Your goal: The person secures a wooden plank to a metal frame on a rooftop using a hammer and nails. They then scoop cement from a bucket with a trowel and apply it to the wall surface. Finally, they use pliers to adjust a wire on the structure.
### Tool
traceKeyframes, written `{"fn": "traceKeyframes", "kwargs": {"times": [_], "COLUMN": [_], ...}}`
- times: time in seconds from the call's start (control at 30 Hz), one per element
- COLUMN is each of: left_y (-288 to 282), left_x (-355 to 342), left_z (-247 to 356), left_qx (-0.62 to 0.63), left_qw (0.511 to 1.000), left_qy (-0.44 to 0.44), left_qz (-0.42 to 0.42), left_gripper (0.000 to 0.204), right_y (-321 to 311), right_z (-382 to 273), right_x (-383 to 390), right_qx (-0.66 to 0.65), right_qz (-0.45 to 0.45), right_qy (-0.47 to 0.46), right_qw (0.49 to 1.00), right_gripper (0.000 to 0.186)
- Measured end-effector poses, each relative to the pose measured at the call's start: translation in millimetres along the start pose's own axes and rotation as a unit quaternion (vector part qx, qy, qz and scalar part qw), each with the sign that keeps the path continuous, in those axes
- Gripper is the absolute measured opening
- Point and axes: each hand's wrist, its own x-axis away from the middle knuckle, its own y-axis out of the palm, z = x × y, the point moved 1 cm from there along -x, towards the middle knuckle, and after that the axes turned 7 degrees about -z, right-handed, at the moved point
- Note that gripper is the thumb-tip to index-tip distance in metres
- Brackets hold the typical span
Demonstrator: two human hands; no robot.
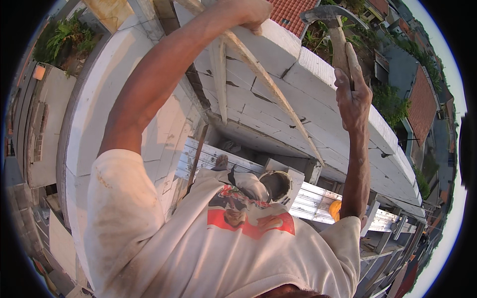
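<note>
My right hand [354, 102] is raised at the upper right and wrapped round the wooden handle of a hammer [339, 44]. The dark metal head of the hammer is up and stands out beyond the wall's top edge. At the upper middle, my left hand [251, 15] has its fingers curled down by the top of a white block wall [308, 72]. Whatever those fingers hold is hidden, and the picture's edge crops the hand. A long wooden batten [273, 89] slants down across the wall from near my left forearm.
Below me, metal scaffold planks [313, 201] run beside the wall and carry a mortar-stained bucket [276, 186]. Something round and orange [335, 210] lies near my right elbow. Another white block wall [119, 74] rises at the left. Tiled roofs [422, 107] and trees lie far below, beyond the wall.
</note>
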Motion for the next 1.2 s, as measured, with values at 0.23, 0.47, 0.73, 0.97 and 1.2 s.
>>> {"fn": "traceKeyframes", "kwargs": {"times": [0.23,0.47,0.73,0.97,1.2], "left_y": [-20,-25,31,111,113], "left_x": [22,15,131,160,104], "left_z": [18,21,58,-23,-67], "left_qx": [0.078,0.151,0.448,0.512,0.401], "left_qw": [0.992,0.982,0.742,0.512,0.627], "left_qy": [-0.083,-0.088,0.051,-0.273,-0.333], "left_qz": [-0.049,-0.076,0.496,0.633,0.579], "left_gripper": [0.034,0.039,0.025,0.039,0.056], "right_y": [-3,-1,10,24,37], "right_z": [1,0,-28,-56,-93], "right_x": [-4,-9,-3,-16,-51], "right_qx": [0.003,0.041,-0.149,-0.110,-0.162], "right_qz": [-0.044,-0.083,-0.003,-0.009,0.040], "right_qy": [0.011,0.037,0.050,0.042,-0.074], "right_qw": [0.999,0.995,0.988,0.993,0.983], "right_gripper": [0.056,0.059,0.062,0.061,0.058]}}
